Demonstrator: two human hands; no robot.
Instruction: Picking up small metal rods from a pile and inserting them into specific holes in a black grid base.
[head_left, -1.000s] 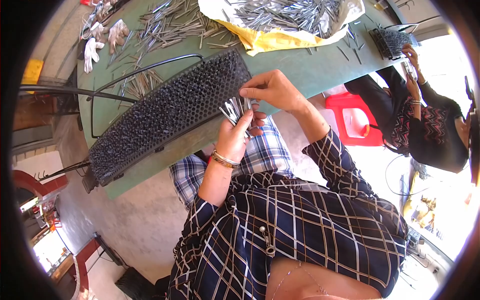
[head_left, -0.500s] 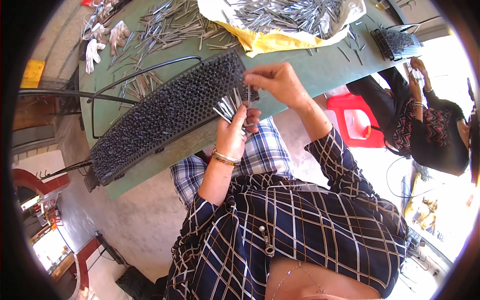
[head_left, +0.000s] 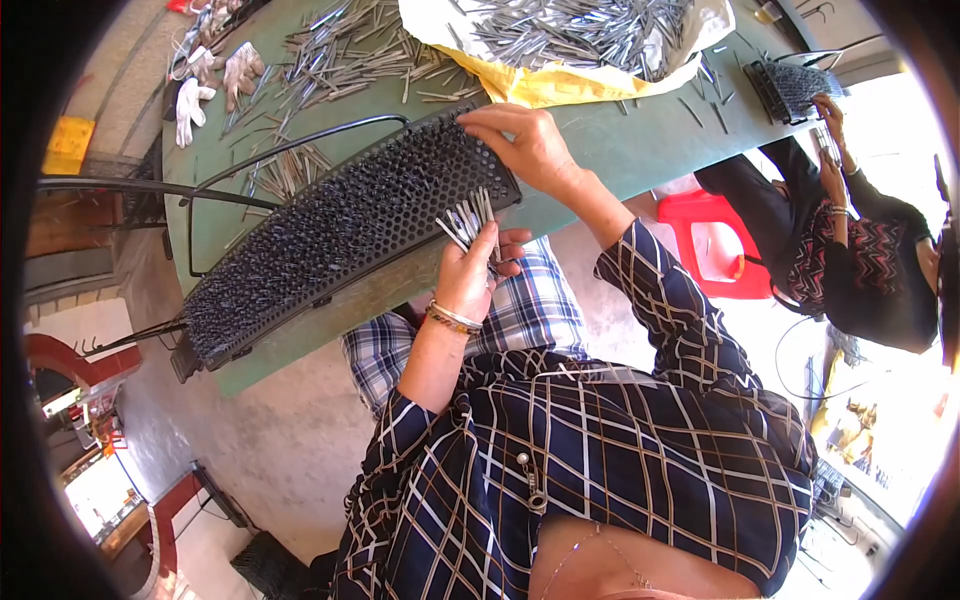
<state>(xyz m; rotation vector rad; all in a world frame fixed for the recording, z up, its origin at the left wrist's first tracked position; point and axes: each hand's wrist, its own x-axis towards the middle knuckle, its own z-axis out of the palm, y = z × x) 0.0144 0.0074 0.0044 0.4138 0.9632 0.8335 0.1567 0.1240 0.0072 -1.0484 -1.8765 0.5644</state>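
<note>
A fan of thin grey metal strips (head_left: 466,218) stands up from my left hand (head_left: 470,268), which is closed around their lower ends. This hand is just below the near edge of a long black rack (head_left: 330,220), full of round holes. Dark pieces stick up from most of the holes; toward the right end many holes show bare. My right hand (head_left: 527,145) reaches over that right end, thumb and fingers pinched together at the far edge. Whatever is between those fingertips is hidden.
The green table (head_left: 600,145) carries loose metal strips (head_left: 350,55) and a white-and-yellow sack (head_left: 560,82) heaped with more. Work gloves (head_left: 190,108) lie at the far left. A black bar (head_left: 150,187) crosses there. Another person (head_left: 850,230) works at right beside a red stool (head_left: 712,245).
My right hand has moved from beside the strips in my left hand, up and left onto the rack's far right edge. My left hand has barely moved.
</note>
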